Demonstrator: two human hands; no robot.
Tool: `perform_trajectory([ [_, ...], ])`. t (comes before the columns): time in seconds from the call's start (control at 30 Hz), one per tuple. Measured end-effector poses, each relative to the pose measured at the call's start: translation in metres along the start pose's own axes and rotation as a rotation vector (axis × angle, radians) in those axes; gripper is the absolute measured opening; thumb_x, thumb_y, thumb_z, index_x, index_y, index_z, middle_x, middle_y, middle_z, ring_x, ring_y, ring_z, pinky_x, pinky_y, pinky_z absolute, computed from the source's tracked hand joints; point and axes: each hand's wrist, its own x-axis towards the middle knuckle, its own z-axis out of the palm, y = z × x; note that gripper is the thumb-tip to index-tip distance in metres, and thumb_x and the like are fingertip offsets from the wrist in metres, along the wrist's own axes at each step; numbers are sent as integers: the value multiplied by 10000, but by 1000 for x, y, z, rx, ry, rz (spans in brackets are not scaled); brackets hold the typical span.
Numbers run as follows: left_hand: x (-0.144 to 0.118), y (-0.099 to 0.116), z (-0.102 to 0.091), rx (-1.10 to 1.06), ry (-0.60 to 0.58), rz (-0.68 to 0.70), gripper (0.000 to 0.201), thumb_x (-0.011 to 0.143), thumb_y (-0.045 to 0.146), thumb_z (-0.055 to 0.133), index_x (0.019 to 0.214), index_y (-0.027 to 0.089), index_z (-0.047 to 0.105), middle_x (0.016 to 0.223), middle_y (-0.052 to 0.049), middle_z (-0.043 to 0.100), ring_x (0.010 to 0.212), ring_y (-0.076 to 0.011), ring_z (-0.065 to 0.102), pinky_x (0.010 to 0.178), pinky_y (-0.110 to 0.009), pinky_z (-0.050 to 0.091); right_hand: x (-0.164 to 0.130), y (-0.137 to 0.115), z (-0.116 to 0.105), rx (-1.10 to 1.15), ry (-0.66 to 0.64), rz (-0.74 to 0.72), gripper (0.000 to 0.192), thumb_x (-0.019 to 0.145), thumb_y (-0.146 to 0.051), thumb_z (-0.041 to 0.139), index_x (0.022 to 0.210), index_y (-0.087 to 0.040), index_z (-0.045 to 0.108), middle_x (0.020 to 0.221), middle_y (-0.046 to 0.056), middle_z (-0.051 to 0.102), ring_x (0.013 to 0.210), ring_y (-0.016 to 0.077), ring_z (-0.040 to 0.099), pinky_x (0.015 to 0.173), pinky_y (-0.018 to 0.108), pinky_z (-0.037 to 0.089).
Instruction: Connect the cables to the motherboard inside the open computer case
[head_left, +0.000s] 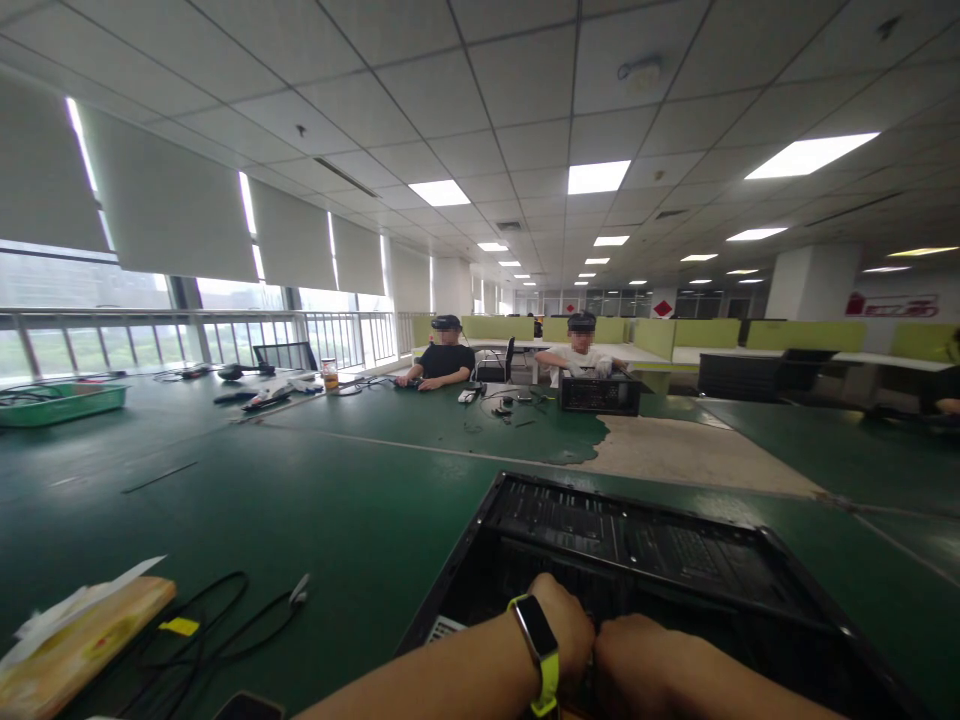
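Observation:
A black computer case (622, 535) lies on the green tabletop in front of me, its inside facing up. My left hand (562, 625), with a lime-banded watch (537, 630) at the wrist, reaches into it with the fingers curled. Right beside it, almost touching, my right hand (634, 650) is closed too, knuckles toward the left hand. Both hands work low inside the case. What the fingers hold is hidden behind the backs of the hands.
Left of the case lie a black cable (225, 650) and a yellowish packet (97, 640) with white paper. A green basket (64, 405) stands farther left. Across the table sit a person in black (448, 360) and another (581, 350) behind a second computer case (600, 395).

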Motion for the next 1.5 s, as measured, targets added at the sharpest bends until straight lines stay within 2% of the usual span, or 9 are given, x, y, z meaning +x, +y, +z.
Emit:
perform_trajectory([
  [0.1,-11,5,-13,64,-124,-82,487,688,371,598,1115,139,577,998,-160,655,946,-313,581,767,-463,435,13,8,12,-51,-43,5,216,505,-213,712,714,-161,697,665,87,685,616,268,647,543,297,494],
  [0.47,-14,0,-16,123,-108,-44,572,559,264,713,1106,169,574,998,-130,658,917,-284,593,734,-410,473,6,8,-7,70,-153,125,282,462,-215,724,734,-147,687,773,79,694,746,255,647,673,307,499],
  [0.53,-14,0,-17,125,-107,-44,587,529,273,730,1087,165,584,999,-128,658,916,-282,592,740,-406,475,8,7,-4,89,-176,153,179,437,-178,720,581,-153,616,685,44,676,720,251,647,666,319,504],
  [0.63,-14,0,-17,133,-110,-50,575,518,276,732,1062,155,594,1009,-120,655,913,-274,590,751,-402,477,10,6,3,80,-151,163,282,395,-151,714,405,-171,434,450,-38,528,669,261,642,629,342,510],
  [0.7,-13,0,-16,135,-110,-51,510,561,285,704,1044,154,603,1003,-115,658,907,-268,591,748,-400,478,12,5,7,60,-140,143,333,391,-153,709,363,-176,378,353,-67,405,641,261,637,616,346,512],
  [0.8,-12,1,-14,139,-103,-75,338,680,269,608,997,156,627,994,-112,662,909,-261,592,748,-398,475,13,5,9,34,-152,141,328,390,-160,708,347,-176,383,332,-66,400,609,239,632,612,331,514],
  [1.0,-12,2,-12,119,-76,-86,266,776,255,506,981,147,637,1008,-123,657,927,-269,592,750,-414,471,8,4,2,9,-145,174,183,400,-200,718,502,-158,571,656,55,680,687,246,652,654,314,517],
  [1.2,-13,2,-14,132,-93,-84,344,685,275,616,1004,145,627,998,-124,661,925,-275,594,750,-411,477,4,-1,-6,-22,-176,171,418,461,-226,723,863,-116,686,846,132,689,802,271,645,725,336,515],
  [1.5,-11,0,-12,142,-107,-7,538,580,304,705,1079,144,587,981,-140,663,893,-288,600,737,-419,469,5,0,-9,-65,-242,144,401,490,-242,749,872,-135,689,823,100,697,797,263,647,723,324,520],
])
